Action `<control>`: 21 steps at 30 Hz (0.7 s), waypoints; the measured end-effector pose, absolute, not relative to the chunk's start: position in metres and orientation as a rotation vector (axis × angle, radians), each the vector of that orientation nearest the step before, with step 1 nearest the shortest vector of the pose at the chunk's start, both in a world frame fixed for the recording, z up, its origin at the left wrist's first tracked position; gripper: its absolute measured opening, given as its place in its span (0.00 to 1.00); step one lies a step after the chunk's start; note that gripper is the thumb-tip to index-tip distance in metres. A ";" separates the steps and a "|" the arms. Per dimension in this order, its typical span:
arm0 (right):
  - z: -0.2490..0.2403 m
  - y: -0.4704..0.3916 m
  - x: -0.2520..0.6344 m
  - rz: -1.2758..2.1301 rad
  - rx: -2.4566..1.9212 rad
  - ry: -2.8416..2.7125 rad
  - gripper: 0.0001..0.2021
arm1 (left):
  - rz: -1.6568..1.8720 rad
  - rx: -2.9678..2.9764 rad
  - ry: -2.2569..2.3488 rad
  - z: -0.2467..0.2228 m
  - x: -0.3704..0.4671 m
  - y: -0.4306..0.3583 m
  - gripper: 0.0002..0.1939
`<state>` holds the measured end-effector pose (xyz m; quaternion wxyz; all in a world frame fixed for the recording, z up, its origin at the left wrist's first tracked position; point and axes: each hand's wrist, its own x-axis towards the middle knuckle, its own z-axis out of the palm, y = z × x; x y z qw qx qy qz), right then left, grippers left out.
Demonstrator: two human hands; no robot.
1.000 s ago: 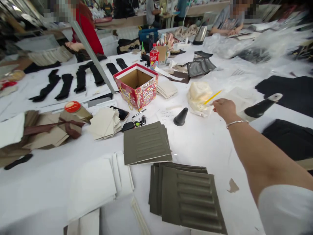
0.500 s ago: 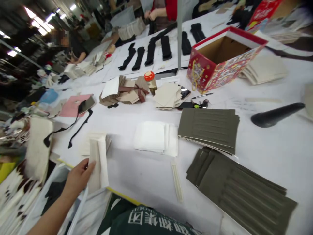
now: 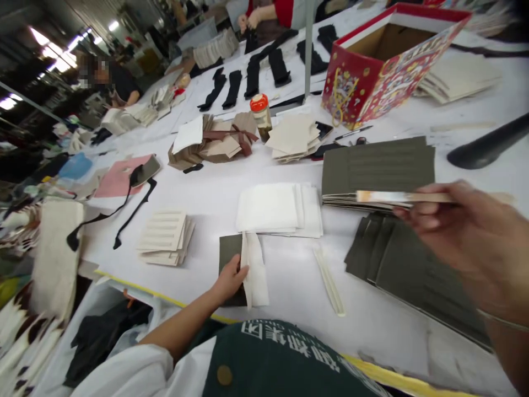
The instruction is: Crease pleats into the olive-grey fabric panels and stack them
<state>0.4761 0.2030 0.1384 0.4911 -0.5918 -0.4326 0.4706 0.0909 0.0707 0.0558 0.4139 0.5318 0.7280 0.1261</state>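
Note:
My left hand (image 3: pixel 232 278) is closed on a dark olive panel (image 3: pixel 230 251) near the table's front edge. A white sheet (image 3: pixel 258 275) with a pale strip along its edge lies against that panel, beside my fingers. My right hand (image 3: pixel 467 220), blurred, grips a narrow flat stick (image 3: pixel 382 197) with a pale, orange-marked end; its exact kind is unclear. Below the stick are a stack of ribbed olive panels (image 3: pixel 376 165) and a second olive stack (image 3: pixel 413 281). White sheets (image 3: pixel 268 209) are piled between my hands. Ribbed cream pieces (image 3: pixel 163 234) form a stack at the left.
A red patterned box (image 3: pixel 351 82) stands at the back right, near a jar with an orange lid (image 3: pixel 261 116). A metal pole (image 3: pixel 308 49) rises behind the jar. A pale strip (image 3: pixel 328 281) lies in front. Two people work across the tables.
My left hand has moved right, from beside the cream stack to the front middle, where it now holds an olive panel. My right hand has come into view with the stick.

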 end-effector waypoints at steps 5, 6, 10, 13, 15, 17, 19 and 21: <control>0.114 0.135 0.371 1.455 -1.127 -0.890 0.11 | 0.640 1.289 1.504 0.034 0.061 0.055 0.13; 0.107 0.121 0.352 1.447 -1.153 -0.942 0.12 | 0.667 1.298 1.458 0.032 0.055 0.052 0.14; 0.086 0.083 0.284 1.287 -1.300 -1.326 0.13 | 0.669 1.366 1.357 0.026 0.031 0.043 0.13; 0.082 0.074 0.250 1.181 -1.376 -1.593 0.12 | 0.659 1.404 1.288 0.021 0.015 0.044 0.15; 0.081 0.074 0.239 1.117 -1.397 -1.706 0.12 | 0.680 1.398 1.225 0.017 0.008 0.047 0.16; 0.083 0.073 0.235 1.067 -1.416 -1.742 0.11 | 0.697 1.347 1.155 0.015 0.003 0.050 0.17; 0.083 0.072 0.235 1.055 -1.423 -1.726 0.11 | 0.716 1.258 1.097 0.014 0.000 0.051 0.18; 0.082 0.069 0.233 1.075 -1.407 -1.687 0.12 | 0.733 1.162 1.054 0.014 -0.003 0.050 0.20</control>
